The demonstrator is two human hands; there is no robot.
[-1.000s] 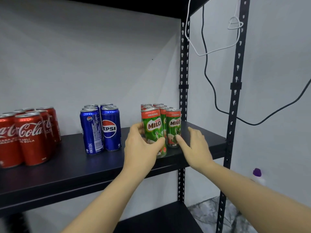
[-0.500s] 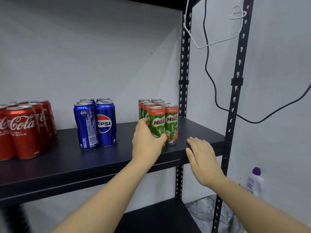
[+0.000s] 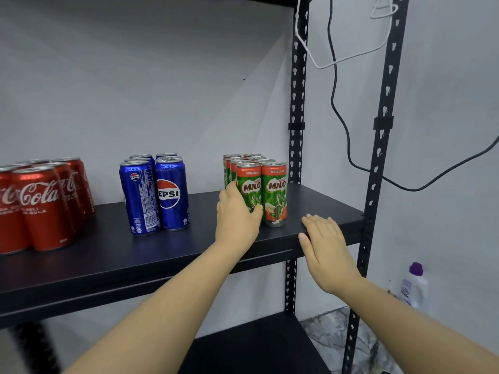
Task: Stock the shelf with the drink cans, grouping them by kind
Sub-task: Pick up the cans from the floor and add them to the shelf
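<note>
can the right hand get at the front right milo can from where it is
Probably yes: the right hand rests flat on the black shelf's edge, with bare shelf between it and the green-and-red Milo can.

Shelf [image 3: 205,247] carries three can groups in a row. Coke cans [image 3: 40,203] at 9 o'clock, Pepsi cans [image 3: 156,193] centre, Milo cans [image 3: 256,187] at 3 o'clock, each well apart. Left hand [image 3: 237,220] against front-left Milo can. Right hand [image 3: 324,247] on shelf edge, 4 o'clock of Milo. Bottle [image 3: 414,287] on floor, far right, below shelf.
</note>
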